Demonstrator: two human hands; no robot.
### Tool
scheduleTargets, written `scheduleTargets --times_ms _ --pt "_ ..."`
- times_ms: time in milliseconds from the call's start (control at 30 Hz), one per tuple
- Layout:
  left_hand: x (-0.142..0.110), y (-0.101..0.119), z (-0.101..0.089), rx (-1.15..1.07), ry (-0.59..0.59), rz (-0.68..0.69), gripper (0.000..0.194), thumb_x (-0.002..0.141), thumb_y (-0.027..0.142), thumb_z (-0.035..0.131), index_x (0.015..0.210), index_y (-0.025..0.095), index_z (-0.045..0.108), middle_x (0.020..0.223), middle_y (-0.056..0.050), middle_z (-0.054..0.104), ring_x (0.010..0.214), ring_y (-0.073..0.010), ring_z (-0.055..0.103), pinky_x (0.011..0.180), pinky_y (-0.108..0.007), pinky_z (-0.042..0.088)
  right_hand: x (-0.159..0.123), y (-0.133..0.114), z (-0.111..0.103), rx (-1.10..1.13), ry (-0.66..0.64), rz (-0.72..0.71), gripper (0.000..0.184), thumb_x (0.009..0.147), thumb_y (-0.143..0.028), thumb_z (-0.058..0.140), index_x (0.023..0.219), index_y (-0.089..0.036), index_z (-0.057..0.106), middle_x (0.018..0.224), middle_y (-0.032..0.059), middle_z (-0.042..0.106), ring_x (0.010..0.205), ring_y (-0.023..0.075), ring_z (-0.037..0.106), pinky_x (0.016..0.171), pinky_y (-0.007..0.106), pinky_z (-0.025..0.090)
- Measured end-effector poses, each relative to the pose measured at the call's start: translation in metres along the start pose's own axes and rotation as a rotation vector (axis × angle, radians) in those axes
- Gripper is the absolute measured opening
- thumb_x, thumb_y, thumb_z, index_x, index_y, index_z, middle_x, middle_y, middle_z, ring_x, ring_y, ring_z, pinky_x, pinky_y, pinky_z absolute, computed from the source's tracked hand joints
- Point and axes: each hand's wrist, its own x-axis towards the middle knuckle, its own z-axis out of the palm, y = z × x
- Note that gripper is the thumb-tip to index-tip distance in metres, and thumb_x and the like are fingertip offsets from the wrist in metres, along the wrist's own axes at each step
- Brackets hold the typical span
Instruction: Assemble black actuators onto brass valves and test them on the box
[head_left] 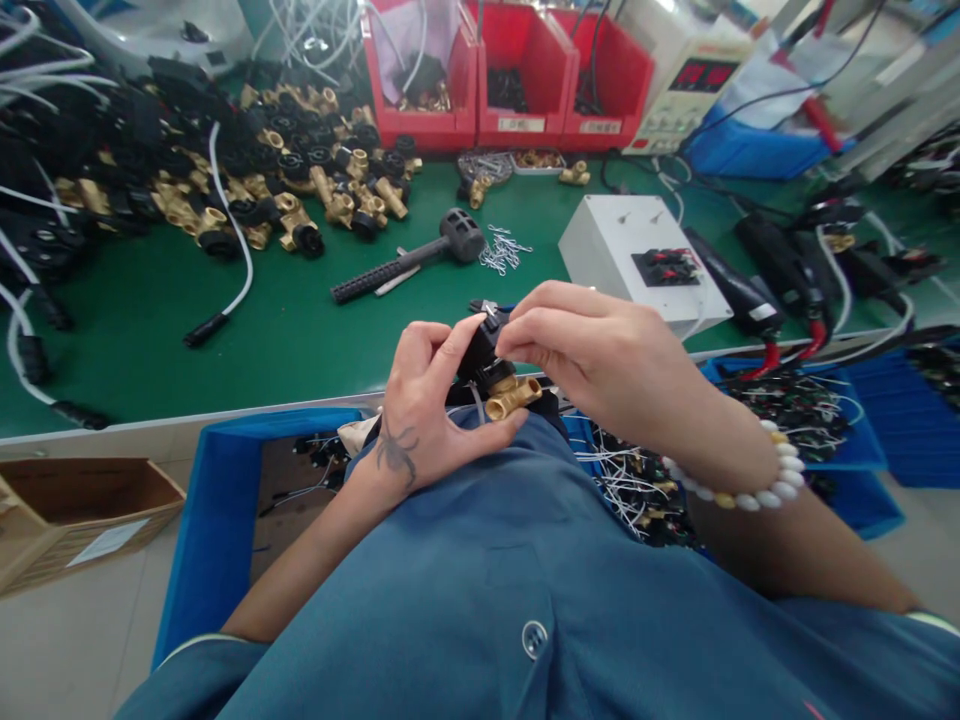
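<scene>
My left hand [427, 410] is closed around a valve [487, 360] with a black housing on top and a brass body below. Its thumb lies by the brass end and its index finger on the housing. The valve is held tilted, in front of my blue shirt at the table's front edge. My right hand [592, 350] is pinched against the right side of the black housing. Whatever sits between those fingertips is hidden. A small metal piece [490, 309] shows at the top of the housing. Beyond the hands lie a black mallet [409, 258] and a pile of small metal clips [504, 250].
Several brass valve bodies [337, 200] and black parts with white cables cover the table's left. Red bins [427, 125], a power supply [694, 80] and a white box [622, 250] stand behind. Blue crates [202, 520] sit below the edge, beside a cardboard box [82, 500].
</scene>
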Motion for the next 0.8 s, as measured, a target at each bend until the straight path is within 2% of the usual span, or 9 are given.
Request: scheduleTargets --times_ms 100,233,300,367,500,567,633,733,800 --pt "-0.002 -0.009 0.009 -0.052 -0.001 -0.023 0.073 0.076 0.049 0.077 0.139 0.019 0.053 0.110 -0.006 0.053 0.101 -0.0214 0.056 0.088 -0.037 0.054 0.001 0.019 0.002 0.104 0.015 0.089 0.021 0.098 -0.025 0.057 0.113 -0.017 0.069 0.105 0.0054 0.066 0.089 0.0130 0.063 0.082 0.025 0.053" --pt "-0.001 -0.028 0.026 -0.103 0.035 -0.049 0.076 0.077 0.053 0.076 0.140 0.017 0.052 0.111 -0.006 0.053 0.099 -0.0203 0.057 0.087 -0.037 0.055 -0.005 0.064 0.023 -0.048 0.151 0.295 0.052 0.097 -0.043 0.060 0.144 -0.022 0.055 0.131 0.0112 0.060 0.117 0.0241 0.059 0.104 0.040 0.051" --pt "0.001 -0.037 0.034 -0.131 0.060 -0.065 0.075 0.077 0.053 0.075 0.138 0.015 0.053 0.110 -0.006 0.053 0.099 -0.0201 0.057 0.084 -0.036 0.055 -0.012 0.084 0.041 -0.170 0.046 0.408 0.063 0.095 -0.044 0.063 0.150 -0.017 0.051 0.146 0.0169 0.050 0.135 0.0330 0.047 0.116 0.050 0.040" --pt "0.004 -0.044 0.041 -0.165 0.054 -0.105 0.074 0.077 0.051 0.074 0.138 0.016 0.053 0.110 -0.006 0.053 0.099 -0.0202 0.057 0.081 -0.034 0.056 -0.020 0.096 0.058 -0.206 -0.076 0.493 0.063 0.094 -0.043 0.062 0.149 -0.013 0.053 0.147 0.0211 0.047 0.137 0.0378 0.042 0.118 0.055 0.035" --pt "0.007 -0.050 0.045 -0.215 0.021 -0.186 0.072 0.077 0.049 0.072 0.138 0.017 0.052 0.112 -0.007 0.051 0.102 -0.0208 0.057 0.080 -0.032 0.056 -0.030 0.100 0.074 -0.171 -0.083 0.536 0.056 0.097 -0.049 0.055 0.137 -0.012 0.064 0.125 0.0227 0.058 0.124 0.0376 0.050 0.108 0.055 0.040" --pt "0.006 -0.050 0.044 -0.221 0.017 -0.185 0.074 0.076 0.050 0.072 0.139 0.017 0.051 0.112 -0.007 0.051 0.103 -0.0213 0.057 0.080 -0.033 0.056 -0.028 0.101 0.072 -0.123 -0.048 0.571 0.063 0.098 -0.062 0.046 0.122 -0.009 0.070 0.111 0.0220 0.062 0.111 0.0336 0.056 0.100 0.049 0.046" --pt "0.006 -0.051 0.044 -0.225 0.010 -0.173 0.076 0.076 0.051 0.071 0.141 0.017 0.050 0.113 -0.007 0.051 0.103 -0.0216 0.057 0.080 -0.034 0.057 -0.023 0.101 0.064 -0.043 -0.032 0.613 0.080 0.099 -0.074 0.023 0.103 -0.011 0.071 0.094 0.0175 0.064 0.091 0.0251 0.061 0.085 0.039 0.051" --pt "0.005 -0.052 0.044 -0.235 0.008 -0.162 0.076 0.076 0.052 0.072 0.141 0.018 0.050 0.112 -0.007 0.051 0.103 -0.0220 0.056 0.080 -0.035 0.057 -0.012 0.094 0.039 0.398 -0.004 0.643 0.085 0.095 -0.081 0.005 0.091 -0.017 0.061 0.081 0.0099 0.061 0.069 0.0154 0.056 0.064 0.028 0.048" --pt "0.004 -0.053 0.044 -0.248 0.014 -0.155 0.075 0.077 0.051 0.072 0.141 0.018 0.050 0.113 -0.007 0.051 0.103 -0.0222 0.056 0.080 -0.035 0.057 -0.005 0.082 0.018 0.737 0.089 0.611 0.067 0.091 -0.082 0.029 0.090 -0.020 0.054 0.083 0.0066 0.059 0.065 0.0129 0.050 0.060 0.027 0.044"
